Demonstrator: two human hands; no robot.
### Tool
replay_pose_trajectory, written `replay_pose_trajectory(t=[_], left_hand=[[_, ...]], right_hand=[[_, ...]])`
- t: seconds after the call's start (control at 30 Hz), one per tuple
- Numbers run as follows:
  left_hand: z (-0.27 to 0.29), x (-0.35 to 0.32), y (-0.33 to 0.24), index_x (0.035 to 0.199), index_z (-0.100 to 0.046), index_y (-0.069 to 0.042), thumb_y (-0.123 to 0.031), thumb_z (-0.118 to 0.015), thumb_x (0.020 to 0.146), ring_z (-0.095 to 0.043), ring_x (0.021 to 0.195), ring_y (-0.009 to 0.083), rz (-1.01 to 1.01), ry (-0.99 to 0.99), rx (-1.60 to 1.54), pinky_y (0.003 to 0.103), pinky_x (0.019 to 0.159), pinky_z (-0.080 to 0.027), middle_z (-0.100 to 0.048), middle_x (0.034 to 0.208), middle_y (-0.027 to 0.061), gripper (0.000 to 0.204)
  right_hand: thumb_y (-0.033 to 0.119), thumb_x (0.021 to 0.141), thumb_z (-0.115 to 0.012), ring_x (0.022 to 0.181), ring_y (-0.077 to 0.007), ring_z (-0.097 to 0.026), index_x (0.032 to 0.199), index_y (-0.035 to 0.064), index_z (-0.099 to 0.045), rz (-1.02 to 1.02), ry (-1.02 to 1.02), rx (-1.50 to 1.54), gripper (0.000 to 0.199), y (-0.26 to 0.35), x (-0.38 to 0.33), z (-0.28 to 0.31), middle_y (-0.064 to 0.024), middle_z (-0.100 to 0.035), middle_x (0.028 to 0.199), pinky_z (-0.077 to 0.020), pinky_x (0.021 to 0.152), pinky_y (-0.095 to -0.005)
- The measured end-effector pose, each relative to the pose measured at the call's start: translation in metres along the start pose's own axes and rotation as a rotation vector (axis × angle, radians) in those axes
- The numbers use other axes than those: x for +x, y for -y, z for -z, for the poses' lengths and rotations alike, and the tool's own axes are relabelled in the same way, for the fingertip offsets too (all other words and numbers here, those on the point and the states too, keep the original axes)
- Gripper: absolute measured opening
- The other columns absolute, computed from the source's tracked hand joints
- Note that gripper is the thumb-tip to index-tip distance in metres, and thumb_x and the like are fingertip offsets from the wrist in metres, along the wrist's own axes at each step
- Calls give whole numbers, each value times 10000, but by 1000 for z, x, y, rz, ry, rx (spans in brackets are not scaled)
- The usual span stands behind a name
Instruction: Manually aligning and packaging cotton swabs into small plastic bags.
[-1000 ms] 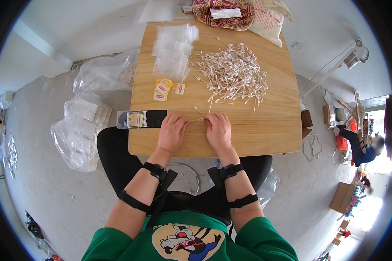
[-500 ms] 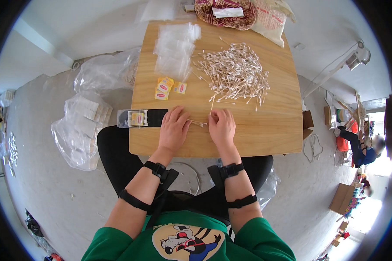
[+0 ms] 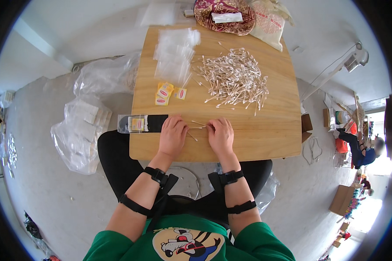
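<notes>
Near the table's front edge my left hand (image 3: 173, 132) rests with bent fingers pinched on a few cotton swabs (image 3: 192, 137), one slanting down from the fingertips. Facing it, my right hand (image 3: 220, 134) has its fingers closed at the other ends of swabs (image 3: 198, 123) that span the gap between the hands. The exact number held is hidden by the fingers. Left of my left hand lies a black strip (image 3: 157, 123), carrying a clear bag of swabs with a yellow card (image 3: 137, 124). A large loose pile of cotton swabs (image 3: 237, 80) lies farther off.
Clear flat bags (image 3: 174, 52) are stacked at the table's far left, with several yellow cards (image 3: 164, 92) below them. A patterned cloth (image 3: 224, 27) and a cloth sack (image 3: 268, 26) lie beyond the far edge. Plastic-wrapped bundles (image 3: 85, 126) stand on the floor at left.
My right hand has brought a swab down from near the pile into the gap between the hands. The swabs there are now fanned apart. The view has shifted slightly.
</notes>
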State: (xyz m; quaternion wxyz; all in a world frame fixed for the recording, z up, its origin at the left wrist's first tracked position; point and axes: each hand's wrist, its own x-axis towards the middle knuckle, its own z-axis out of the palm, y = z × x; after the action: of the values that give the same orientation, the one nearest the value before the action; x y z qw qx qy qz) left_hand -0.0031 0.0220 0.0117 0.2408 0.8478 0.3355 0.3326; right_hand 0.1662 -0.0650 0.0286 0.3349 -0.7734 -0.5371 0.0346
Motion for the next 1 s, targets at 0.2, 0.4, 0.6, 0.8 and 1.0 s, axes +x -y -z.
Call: replay_pose_trajectory(t=[0.2,0.4,0.6,0.8,1.0], left_hand=[[-1,-2,3,907,-627,-28,-74,-705,824,-592,1007,351,72,-31,-113,435,911,-476,-616,1016,134,123],[-2,0,6,901,-628,-24,-63,-699,835,-596,1003,354,47,-92,-72,431,879,-490,-620,1020,127,105],[2,2,-2,940,-635,-35,-84,-692,851,-592,1043,352,44,-31,-51,436,908,-481,-616,1072,117,117],[1,1,-5,939,-637,-48,-114,-693,847,-572,1121,342,18,-38,-23,447,958,-455,-603,1104,114,126],[5,2,-4,871,-621,-52,-99,-711,790,-570,1099,328,11,10,-32,440,956,-445,-588,1040,107,129]], right_hand=[[55,767,-710,829,-314,-606,786,77,-678,29,1,6,43,0,1,2,-81,-613,816,-501,743,-418],[62,762,-715,813,-327,-612,792,70,-678,67,111,77,48,12,-8,3,-96,-623,821,-506,731,-413],[63,804,-702,985,-344,-589,1000,73,-687,-73,-224,-151,197,-23,10,13,-121,-637,1047,-486,868,-431],[71,824,-687,1011,-354,-568,1041,86,-661,-79,-200,-204,219,-51,19,11,-116,-625,1071,-470,894,-443],[56,814,-677,921,-347,-581,880,72,-644,-59,-110,-91,75,-30,12,1,-114,-617,923,-483,818,-437]])
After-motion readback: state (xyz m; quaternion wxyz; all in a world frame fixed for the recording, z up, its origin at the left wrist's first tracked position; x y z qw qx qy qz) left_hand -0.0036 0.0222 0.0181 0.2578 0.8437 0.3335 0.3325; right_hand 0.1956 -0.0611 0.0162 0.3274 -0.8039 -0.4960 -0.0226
